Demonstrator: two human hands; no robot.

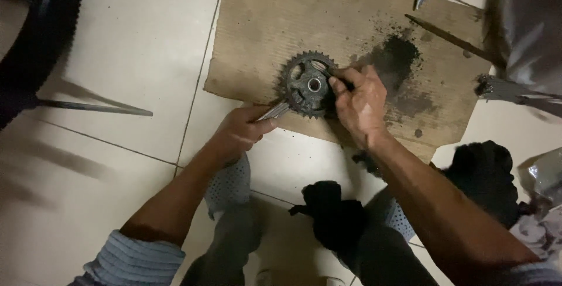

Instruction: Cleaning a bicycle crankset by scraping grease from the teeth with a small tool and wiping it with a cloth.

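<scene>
The left hand (pixel 240 131) is gripping the crank arm (pixel 274 111), whose long axis is running up-right into the toothed chainring (pixel 309 84) over the cardboard sheet (pixel 263 34), while the right hand (pixel 360 104), nearer the hub, is pinching a dark tool at its centre.

chainring (pixel 307 84): dark, matt, greasy metal | crank arm (pixel 274 110) in left-hand grip: bright bare metal | cardboard (pixel 263 34) beneath the grip: rough, matt, grease-stained | floor tiles (pixel 134 46): smooth, glossy
</scene>
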